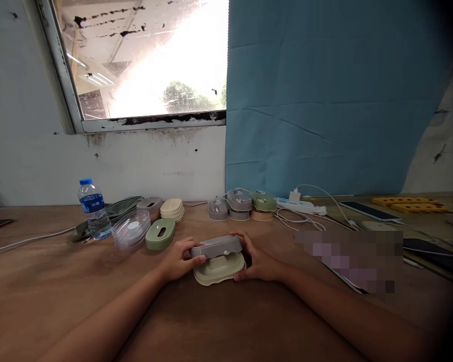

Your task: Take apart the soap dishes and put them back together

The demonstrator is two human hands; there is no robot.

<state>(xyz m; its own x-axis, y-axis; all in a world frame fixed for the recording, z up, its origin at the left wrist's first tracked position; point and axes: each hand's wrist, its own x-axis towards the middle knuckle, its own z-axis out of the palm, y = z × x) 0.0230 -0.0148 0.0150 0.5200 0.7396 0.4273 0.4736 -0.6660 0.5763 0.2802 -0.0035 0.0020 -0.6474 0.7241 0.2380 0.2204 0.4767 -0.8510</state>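
My left hand is closed on the left end of a grey oval plastic case piece, its thumb along the near side. My right hand wraps the right end, fingers over the grey piece and thumb against a shallow cream oval tray. The grey piece is tilted above the tray, with a gap showing between them at the front. Whether they touch at the back is hidden. Just beyond my left hand lies a green oval cover with a slot.
Clear plastic lids, a stack of cream trays and a water bottle stand back left. Assembled grey cases and a green-topped one line the wall. Cables, a power strip and phones lie right.
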